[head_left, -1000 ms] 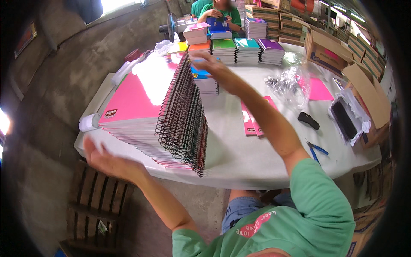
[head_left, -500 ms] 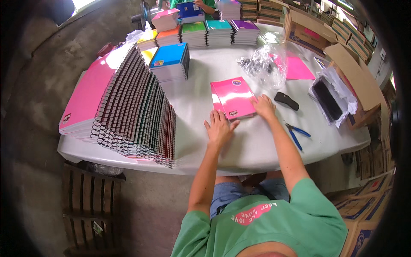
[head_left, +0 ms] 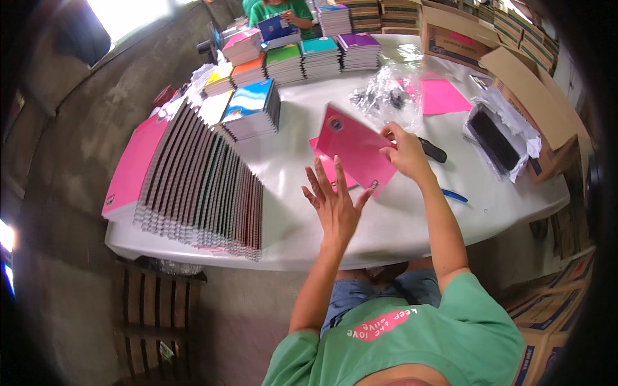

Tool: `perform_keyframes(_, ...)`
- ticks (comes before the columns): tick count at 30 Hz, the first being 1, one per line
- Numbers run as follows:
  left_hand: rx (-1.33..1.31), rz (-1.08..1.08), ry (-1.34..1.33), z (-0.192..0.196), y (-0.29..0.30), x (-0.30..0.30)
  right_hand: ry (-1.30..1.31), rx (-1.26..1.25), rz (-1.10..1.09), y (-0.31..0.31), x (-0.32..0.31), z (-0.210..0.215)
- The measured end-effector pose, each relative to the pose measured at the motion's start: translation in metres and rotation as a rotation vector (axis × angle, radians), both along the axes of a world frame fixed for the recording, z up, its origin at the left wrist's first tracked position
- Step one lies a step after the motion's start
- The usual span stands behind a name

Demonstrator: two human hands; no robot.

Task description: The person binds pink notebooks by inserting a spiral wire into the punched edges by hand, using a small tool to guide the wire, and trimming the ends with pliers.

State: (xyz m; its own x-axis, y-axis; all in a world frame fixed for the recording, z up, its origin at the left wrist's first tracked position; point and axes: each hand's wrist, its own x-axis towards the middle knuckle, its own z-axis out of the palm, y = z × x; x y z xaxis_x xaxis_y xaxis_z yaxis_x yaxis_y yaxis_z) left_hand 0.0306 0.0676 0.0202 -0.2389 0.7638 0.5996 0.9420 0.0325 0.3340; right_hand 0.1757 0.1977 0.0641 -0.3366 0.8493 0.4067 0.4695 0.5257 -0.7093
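Observation:
My right hand (head_left: pixel 407 153) grips the far right corner of a pink notebook (head_left: pixel 354 149), holding it tilted up off the table. My left hand (head_left: pixel 336 206) is open with fingers spread, beside the notebook's near left edge; whether the fingertips touch it I cannot tell. Part of another pink cover (head_left: pixel 329 172) shows beneath the raised one. To the left stands a tall stack of pink wire-bound notebooks (head_left: pixel 138 161), their coils facing me.
A dark elongated object (head_left: pixel 434 150) and a blue-handled tool (head_left: pixel 454 195) lie by my right forearm. Beyond are clear plastic wrap (head_left: pixel 386 96), a pink sheet (head_left: pixel 444 96), a paper-lined box (head_left: pixel 492 138) and cartons (head_left: pixel 534 96). Blue notebooks (head_left: pixel 251 109) stand farther left. A co-worker (head_left: pixel 283 14) is across the table.
The pink notebook was lying flat under both hands; my right hand has raised and tilted it. My left hand has shifted slightly right with its fingers spread. The view has turned slightly.

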Motion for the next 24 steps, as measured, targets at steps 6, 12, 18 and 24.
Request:
perform_keyframes(6,0.072,-0.208,0.142,0.029,-0.001,0.025,-0.455,0.158,0.178,-0.068,0.017,0.019)
perform_keyframes(12,0.212,-0.382,0.107,0.011,-0.001,0.017,-0.255,-0.126,0.412,-0.003,0.117,0.017)
perform_keyframes(18,0.309,-0.373,0.102,0.029,-0.023,0.021,-0.731,0.114,-0.602,0.122,0.259,-0.062)
perform_keyframes(24,0.17,-0.294,0.136,0.011,-0.041,0.005,-1.069,0.273,-0.561,0.141,0.28,-0.085)
